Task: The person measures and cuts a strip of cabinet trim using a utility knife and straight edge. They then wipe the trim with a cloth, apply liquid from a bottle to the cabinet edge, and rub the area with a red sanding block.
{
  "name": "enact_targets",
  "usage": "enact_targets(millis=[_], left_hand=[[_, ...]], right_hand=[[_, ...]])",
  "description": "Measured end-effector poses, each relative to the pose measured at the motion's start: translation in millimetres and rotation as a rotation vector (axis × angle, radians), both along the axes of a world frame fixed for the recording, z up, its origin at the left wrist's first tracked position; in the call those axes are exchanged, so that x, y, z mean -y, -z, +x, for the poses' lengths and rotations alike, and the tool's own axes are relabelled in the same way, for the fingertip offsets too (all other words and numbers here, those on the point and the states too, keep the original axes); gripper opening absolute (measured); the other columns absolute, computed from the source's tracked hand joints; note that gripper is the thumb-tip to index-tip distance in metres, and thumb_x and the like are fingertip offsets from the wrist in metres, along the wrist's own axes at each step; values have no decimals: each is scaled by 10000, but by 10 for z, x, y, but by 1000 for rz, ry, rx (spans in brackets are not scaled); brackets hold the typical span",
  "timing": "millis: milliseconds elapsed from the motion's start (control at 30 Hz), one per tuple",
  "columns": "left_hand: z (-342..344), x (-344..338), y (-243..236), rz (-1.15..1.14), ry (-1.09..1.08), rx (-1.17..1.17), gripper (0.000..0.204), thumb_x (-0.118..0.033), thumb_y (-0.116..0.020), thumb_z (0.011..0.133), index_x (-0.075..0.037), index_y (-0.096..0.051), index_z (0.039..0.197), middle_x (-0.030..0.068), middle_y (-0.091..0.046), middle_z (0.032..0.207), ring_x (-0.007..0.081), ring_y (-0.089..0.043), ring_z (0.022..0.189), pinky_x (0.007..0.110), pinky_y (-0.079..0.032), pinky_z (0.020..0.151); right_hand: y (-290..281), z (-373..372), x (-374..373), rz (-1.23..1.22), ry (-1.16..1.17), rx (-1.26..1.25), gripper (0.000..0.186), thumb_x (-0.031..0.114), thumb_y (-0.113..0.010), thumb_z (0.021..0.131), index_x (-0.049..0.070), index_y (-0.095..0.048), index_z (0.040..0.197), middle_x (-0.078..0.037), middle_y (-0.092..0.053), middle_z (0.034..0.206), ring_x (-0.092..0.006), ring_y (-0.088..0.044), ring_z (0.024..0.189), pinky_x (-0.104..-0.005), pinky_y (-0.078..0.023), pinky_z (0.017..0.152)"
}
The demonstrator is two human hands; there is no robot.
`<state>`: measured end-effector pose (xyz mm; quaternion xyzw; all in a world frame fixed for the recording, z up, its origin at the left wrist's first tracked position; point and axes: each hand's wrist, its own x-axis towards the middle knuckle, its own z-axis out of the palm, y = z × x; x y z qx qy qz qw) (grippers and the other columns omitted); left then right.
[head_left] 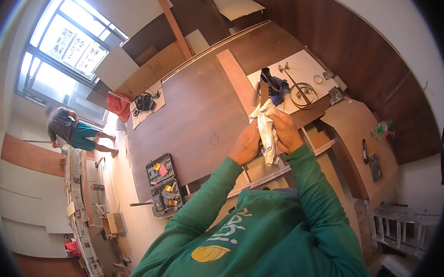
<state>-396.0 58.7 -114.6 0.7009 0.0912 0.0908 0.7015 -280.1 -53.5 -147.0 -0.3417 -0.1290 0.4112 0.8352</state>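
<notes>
Both hands are closed on a crumpled white cloth (pixel 268 133). My left hand (pixel 245 144) grips its left side and my right hand (pixel 287 128) its right side. A narrow brown piece (pixel 263 92) shows just above the cloth; I cannot make out what it is. Behind them lies a white board (pixel 313 70) bearing a black object (pixel 269 78) with blue fabric, coiled cable (pixel 298 96) and small metal fittings. A pinkish plank (pixel 230 71) lies left of that board on the large brown worktop (pixel 182 126).
An open toolcase (pixel 161 168) sits at lower left. A person (pixel 72 125) stands near the window. A black tool (pixel 144 102), red bag (pixel 118 105) and leaning panels (pixel 130 71) are at back left. A bottle (pixel 383 128) and aluminium ladder (pixel 398 230) are at right.
</notes>
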Motion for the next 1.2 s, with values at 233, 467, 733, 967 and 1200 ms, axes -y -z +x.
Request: enact_targets(millis=[233, 467, 733, 967, 1200], left_hand=[[136, 55, 246, 254, -203, 41, 440, -323, -377, 1162, 24, -614, 1290, 96, -681, 1070, 193, -609, 964, 357, -514, 892], [219, 124, -276, -204, -220, -210, 356, -369, -415, 1140, -87, -626, 1092, -21, -519, 735, 74, -429, 565, 263, -336, 496], [-111, 357, -572, -327, -113, -195, 331, -440, -464, 1136, -128, -550, 1067, -44, -416, 650, 74, -343, 499, 256, -290, 449], [-493, 209, -705, -467, 51, -349, 361, -484, -461, 1136, -141, -563, 1084, -37, -500, 735, 78, -447, 558, 232, -373, 493], [235, -236, -650, -339, -49, -237, 290, -363, -475, 1132, -112, -596, 1213, -35, -518, 766, 57, -472, 548, 230, -417, 504]], right_hand=[[-67, 3, -202, -236, 361, 342, 208, 94, -627, 1015, -37, -702, 1159, -61, -753, 1009, -113, -694, 850, -283, -568, 775], [-375, 204, -367, -401, 632, 731, 182, 119, -687, 879, -32, -726, 973, -157, -748, 858, -213, -696, 756, -370, -553, 732], [-823, 765, -361, -548, 890, 1005, 224, 151, -691, 881, 4, -762, 1035, -151, -771, 875, -254, -746, 788, -376, -577, 744], [-918, 832, -445, -599, 869, 943, 240, 191, -697, 869, 28, -768, 1029, -157, -780, 931, -304, -752, 879, -412, -570, 820], [-905, 611, -626, -375, 694, 884, 242, 100, -644, 890, -9, -756, 1075, -86, -735, 847, -145, -703, 790, -341, -564, 741]])
